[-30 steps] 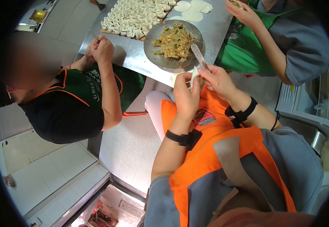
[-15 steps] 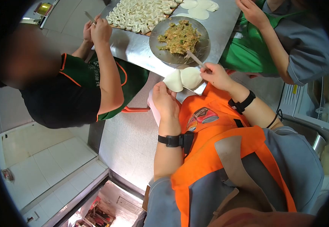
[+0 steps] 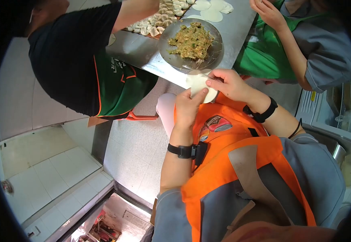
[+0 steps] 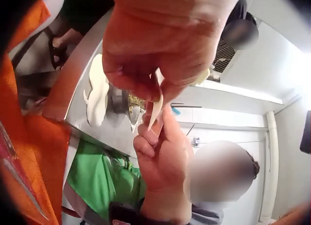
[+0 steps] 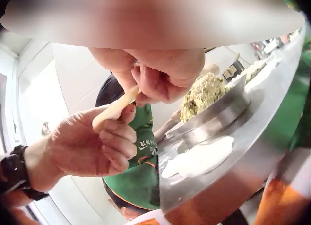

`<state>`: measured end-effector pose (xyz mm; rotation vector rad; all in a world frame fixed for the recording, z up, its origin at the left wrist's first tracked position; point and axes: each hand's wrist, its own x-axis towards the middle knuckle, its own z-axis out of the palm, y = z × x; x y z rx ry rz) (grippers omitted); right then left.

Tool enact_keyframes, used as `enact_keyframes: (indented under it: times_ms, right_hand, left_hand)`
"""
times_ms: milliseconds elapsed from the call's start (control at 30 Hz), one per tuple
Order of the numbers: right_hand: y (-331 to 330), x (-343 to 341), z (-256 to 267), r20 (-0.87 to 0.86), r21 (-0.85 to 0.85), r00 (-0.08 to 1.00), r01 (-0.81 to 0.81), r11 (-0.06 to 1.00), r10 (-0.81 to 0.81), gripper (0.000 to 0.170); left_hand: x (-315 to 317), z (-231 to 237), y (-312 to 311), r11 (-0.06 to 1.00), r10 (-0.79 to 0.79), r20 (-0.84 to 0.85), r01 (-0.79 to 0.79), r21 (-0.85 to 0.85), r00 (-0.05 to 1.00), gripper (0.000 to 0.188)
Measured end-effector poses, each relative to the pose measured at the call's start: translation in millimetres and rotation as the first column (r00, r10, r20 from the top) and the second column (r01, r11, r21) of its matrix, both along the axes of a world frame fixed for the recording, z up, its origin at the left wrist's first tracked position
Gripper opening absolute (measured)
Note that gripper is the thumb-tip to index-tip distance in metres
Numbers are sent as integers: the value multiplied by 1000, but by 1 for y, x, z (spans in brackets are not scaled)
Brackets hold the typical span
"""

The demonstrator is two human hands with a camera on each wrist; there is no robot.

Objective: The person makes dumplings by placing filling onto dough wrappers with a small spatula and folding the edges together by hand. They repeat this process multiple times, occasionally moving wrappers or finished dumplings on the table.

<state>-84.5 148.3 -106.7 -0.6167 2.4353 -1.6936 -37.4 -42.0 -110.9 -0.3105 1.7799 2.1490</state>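
Note:
A round, pale dumpling wrapper (image 3: 205,88) is held between my two hands over the near table edge. My left hand (image 3: 186,109) pinches its near left side, with the thumb on top. From the other side my right hand (image 3: 230,84) pinches its far right edge. Seen edge-on in the left wrist view, the wrapper (image 4: 156,111) is a thin curved sheet between the fingers of both hands. More wrappers (image 5: 199,159) lie on the table corner below. Just beyond the hands stands a metal bowl (image 3: 165,52) with chopped filling (image 3: 191,40). The flat spatula does not show clearly now.
Folded dumplings (image 3: 155,26) fill a board behind the bowl on the metal table (image 3: 139,54). Loose wrappers (image 3: 211,14) lie at the far side. A person in a dark green apron (image 3: 123,88) leans in at left; another in a green apron (image 3: 264,58) is at right.
One second ago my hands were folding a wrapper; then my left was at the table-edge wrappers while my right held a spatula. Now both pinch one wrapper. The person at left has leaned over the table.

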Motion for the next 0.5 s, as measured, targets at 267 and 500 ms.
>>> enact_keyframes:
  times_ms: [267,500]
  right_hand:
    - [7,-53,13,-508,380,849,374,846,-147,21]
    - [6,-41,4,-356,677,930,190,711,90,21]
  left_hand:
    - [-9,2,13,913,76,167,-136,384,983,32]
    - [-11,-26,6,981,-8,123,-16,191,992,31]
